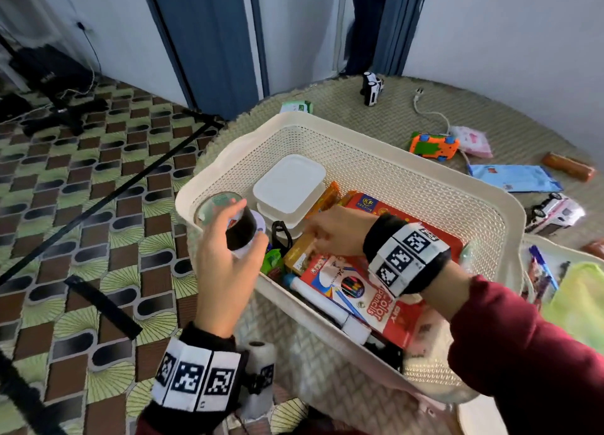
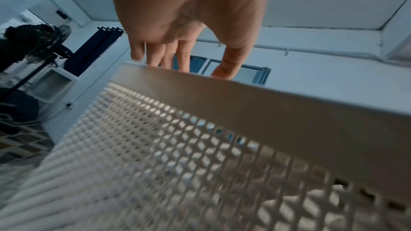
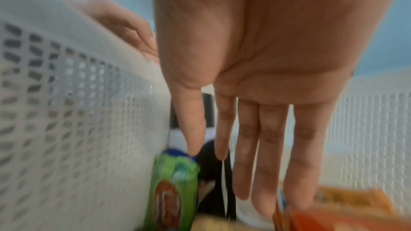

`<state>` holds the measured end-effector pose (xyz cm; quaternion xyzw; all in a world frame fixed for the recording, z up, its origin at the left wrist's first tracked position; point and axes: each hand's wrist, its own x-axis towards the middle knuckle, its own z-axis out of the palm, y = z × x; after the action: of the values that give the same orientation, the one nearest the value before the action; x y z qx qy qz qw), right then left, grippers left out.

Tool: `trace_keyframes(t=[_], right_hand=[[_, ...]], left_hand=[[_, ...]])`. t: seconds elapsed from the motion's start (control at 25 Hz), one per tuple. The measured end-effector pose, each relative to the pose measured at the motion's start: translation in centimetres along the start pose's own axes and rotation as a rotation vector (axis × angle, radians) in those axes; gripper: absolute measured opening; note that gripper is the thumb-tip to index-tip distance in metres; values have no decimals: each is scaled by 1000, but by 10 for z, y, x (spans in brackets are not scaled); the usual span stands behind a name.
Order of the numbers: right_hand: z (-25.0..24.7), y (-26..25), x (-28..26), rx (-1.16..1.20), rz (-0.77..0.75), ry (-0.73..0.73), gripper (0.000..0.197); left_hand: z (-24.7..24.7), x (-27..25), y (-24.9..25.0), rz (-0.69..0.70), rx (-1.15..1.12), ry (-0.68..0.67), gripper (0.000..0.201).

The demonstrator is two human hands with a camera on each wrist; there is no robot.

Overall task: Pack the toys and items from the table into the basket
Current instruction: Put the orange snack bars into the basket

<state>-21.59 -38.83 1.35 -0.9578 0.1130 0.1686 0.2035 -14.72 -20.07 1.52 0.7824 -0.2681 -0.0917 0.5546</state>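
Observation:
A cream mesh basket (image 1: 359,133) stands on the woven table mat. It holds white lidded tubs (image 1: 289,182), a red colour-pencil box (image 1: 353,290), a yellow-brown box (image 1: 299,253) and a green packet (image 1: 273,259). My left hand (image 1: 242,228) grips a black roll with a clear top (image 1: 238,228) at the basket's left corner. In the left wrist view the left hand (image 2: 189,68) reaches over the basket rim (image 2: 244,97), which hides the fingertips. My right hand (image 1: 318,235) is inside the basket with straight fingers over the yellow-brown box. The right wrist view shows the right hand (image 3: 222,164) open above the green packet (image 3: 175,191).
On the mat behind the basket lie a black-and-white toy car (image 1: 371,88), an orange-green toy car (image 1: 433,145), a pink packet (image 1: 470,140), a blue packet (image 1: 513,178), an orange tube (image 1: 568,166) and a packaged white car (image 1: 552,212). A paper roll (image 1: 260,379) stands near me.

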Motion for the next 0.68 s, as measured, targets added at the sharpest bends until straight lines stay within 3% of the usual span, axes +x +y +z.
trace_keyframes(t=[0.16,0.32,0.48,0.68], right_hand=[[-42,-4,-57,71,-24,308,29],[-63,3,-135,154,15,554,22],[-38,32,-212,246,161,789,16],[23,87,-315,311,426,891,19]], left_hand=[[11,1,51,59,-92,-94,26],[40,-13,99,173,-169,-198,21],[83,-53,137,197,-243,-339,16],[146,-126,170,225,-289,-556,15]])
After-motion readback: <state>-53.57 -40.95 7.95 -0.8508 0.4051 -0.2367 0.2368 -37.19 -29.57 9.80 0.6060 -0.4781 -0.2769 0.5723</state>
